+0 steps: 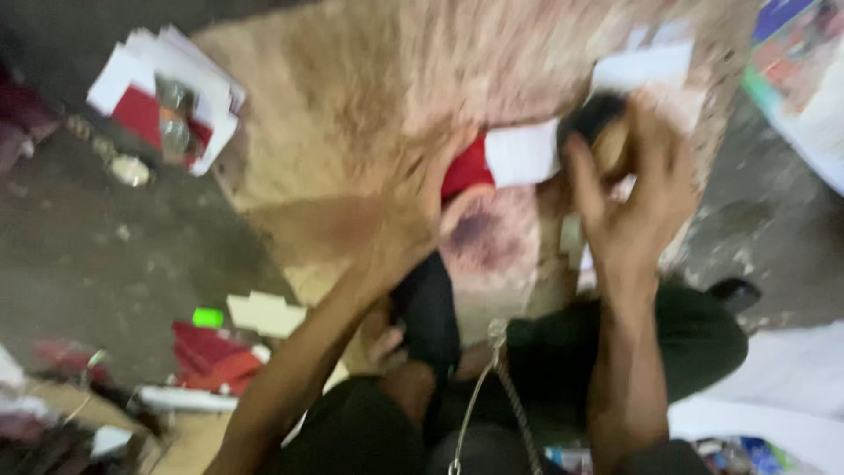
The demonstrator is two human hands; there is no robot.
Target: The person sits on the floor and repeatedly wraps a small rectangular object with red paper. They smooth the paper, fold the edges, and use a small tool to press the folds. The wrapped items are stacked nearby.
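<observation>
On grey concrete floor, stained board; right hand gripping dark brush, left grip unclear.

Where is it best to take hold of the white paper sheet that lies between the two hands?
Probably the bare left edge of the white sheet, approached from the left hand: it lies flat, and the right hand covers its right end. Blur hides details.

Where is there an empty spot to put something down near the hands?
The bare patch is the upper middle of the tan board, between the white-and-red paper stack and the white sheets. It is crowded around the left hand and right hand, with red and white papers.
</observation>
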